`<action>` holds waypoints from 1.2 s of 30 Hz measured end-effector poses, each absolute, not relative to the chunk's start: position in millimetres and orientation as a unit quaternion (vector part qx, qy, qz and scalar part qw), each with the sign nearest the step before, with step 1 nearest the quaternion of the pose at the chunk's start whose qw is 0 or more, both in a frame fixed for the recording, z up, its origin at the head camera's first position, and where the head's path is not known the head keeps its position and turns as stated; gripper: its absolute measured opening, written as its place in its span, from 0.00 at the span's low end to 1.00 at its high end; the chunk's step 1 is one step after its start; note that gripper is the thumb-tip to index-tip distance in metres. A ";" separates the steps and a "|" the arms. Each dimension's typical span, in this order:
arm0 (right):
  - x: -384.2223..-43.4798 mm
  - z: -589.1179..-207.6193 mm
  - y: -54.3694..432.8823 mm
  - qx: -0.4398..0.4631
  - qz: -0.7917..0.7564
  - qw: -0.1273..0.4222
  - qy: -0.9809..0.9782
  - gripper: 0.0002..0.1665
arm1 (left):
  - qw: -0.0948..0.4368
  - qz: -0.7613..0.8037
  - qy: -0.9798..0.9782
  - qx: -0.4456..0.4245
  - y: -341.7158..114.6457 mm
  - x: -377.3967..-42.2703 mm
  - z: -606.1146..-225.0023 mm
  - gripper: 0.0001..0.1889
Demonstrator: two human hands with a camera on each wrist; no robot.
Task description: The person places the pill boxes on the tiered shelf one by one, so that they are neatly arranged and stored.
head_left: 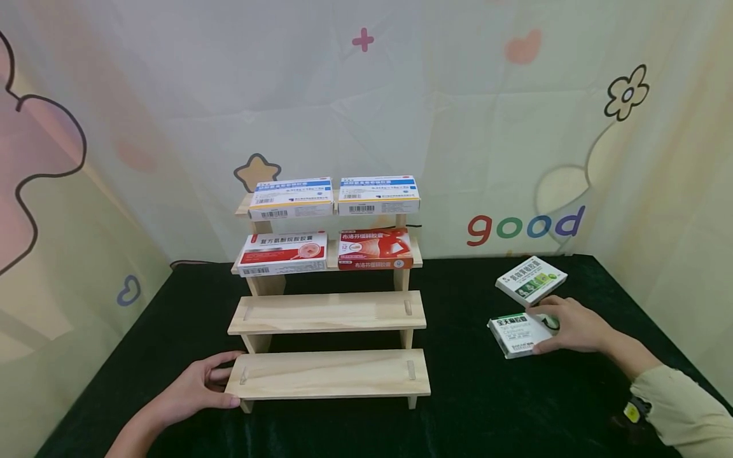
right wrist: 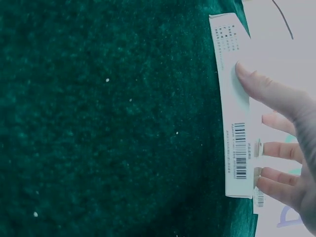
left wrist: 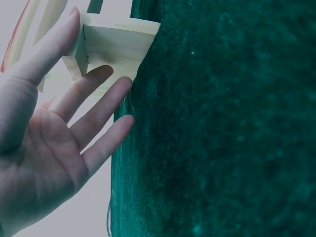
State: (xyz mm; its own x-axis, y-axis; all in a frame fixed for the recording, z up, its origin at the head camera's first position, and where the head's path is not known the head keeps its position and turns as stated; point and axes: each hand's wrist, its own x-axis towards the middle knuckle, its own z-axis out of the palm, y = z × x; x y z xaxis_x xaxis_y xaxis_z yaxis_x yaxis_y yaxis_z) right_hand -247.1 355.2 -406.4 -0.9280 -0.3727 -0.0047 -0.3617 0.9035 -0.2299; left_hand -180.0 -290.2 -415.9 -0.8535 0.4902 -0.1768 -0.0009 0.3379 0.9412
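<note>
- At about four o'clock in the head view, find the flat white-and-green cardboard box (head_left: 512, 334), lying on the dark green velvety cloth (head_left: 475, 407), with a second white-and-green carton (head_left: 531, 280) just beyond it toward twelve o'clock.
- Pinching that box across its width with the right hand (head_left: 572, 326): thumb on the near long side, fingers bent toward the far one; hard to judge the fingertip contact there, given the washed-out wrist view.
- At about eight o'clock, touching the bottom shelf's left end on the pale wooden four-tier stand (head_left: 338, 312) with the left hand (head_left: 195, 385), thumb at the front corner, fingers spread apart.
- Expect light, stiff, thin card, smooth enough to slip a little and likely to dent under a hard squeeze.
- Take hold by both long narrow sides, between the ends, sparing the broad face.
</note>
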 end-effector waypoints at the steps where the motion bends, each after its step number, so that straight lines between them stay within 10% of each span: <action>1: -246.6 -405.9 355.2 -0.188 -0.112 0.027 0.975 0.46 | 0.221 0.554 0.787 0.156 -290.0 -180.1 -415.8 0.42; 36: -241.5 -412.7 362.2 -0.206 -0.219 0.057 0.952 0.43 | 0.220 0.554 0.788 0.152 -290.7 -179.5 -416.2 0.41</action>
State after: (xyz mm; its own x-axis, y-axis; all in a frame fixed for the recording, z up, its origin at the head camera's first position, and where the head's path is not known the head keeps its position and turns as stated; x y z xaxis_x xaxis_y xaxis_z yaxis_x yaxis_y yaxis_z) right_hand -241.5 362.2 -412.7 -0.9084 -0.4177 -0.0174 -0.3680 0.8186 -0.4410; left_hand -179.5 -290.7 -416.2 -0.8565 0.4844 -0.1782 -0.0041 0.3388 0.9409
